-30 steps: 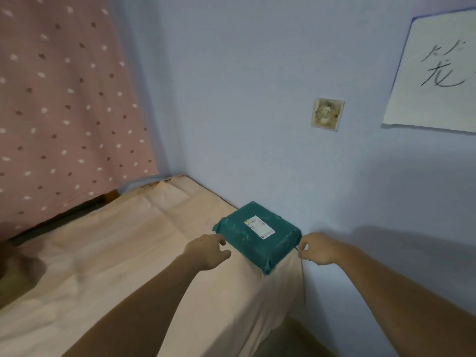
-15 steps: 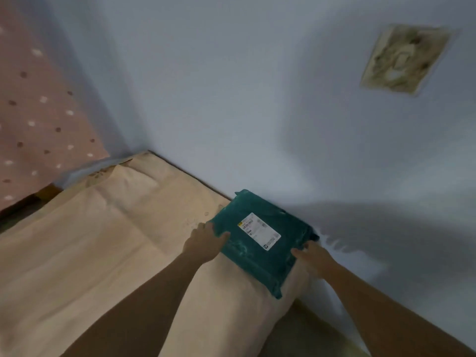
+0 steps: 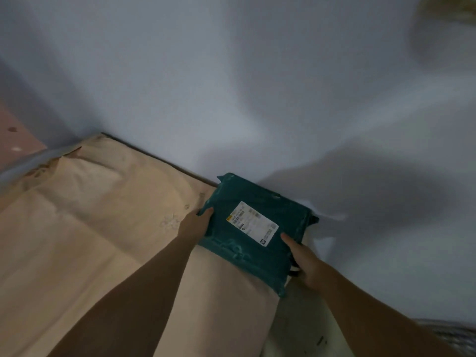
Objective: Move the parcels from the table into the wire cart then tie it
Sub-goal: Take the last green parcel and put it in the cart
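Note:
A teal plastic-wrapped parcel (image 3: pixel 260 228) with a white shipping label lies at the far right corner of the table (image 3: pixel 103 228), which is covered by a beige cloth, close to the wall. My left hand (image 3: pixel 193 225) grips its left edge, thumb on top. My right hand (image 3: pixel 304 258) holds its right edge, thumb on top and fingers hidden underneath. The parcel's near corner juts past the table's edge. The wire cart is out of view.
A pale blue wall (image 3: pixel 257 99) runs right behind the table. A pink dotted curtain (image 3: pixel 15 140) hangs at the far left. Floor (image 3: pixel 304 331) shows below the table's right end, and a grey blurred object (image 3: pixel 458 336) sits at the bottom right.
Both hands went from beside the parcel to gripping its two edges. The view has moved closer and tilted down; the parcel's near corner now overhangs the table edge.

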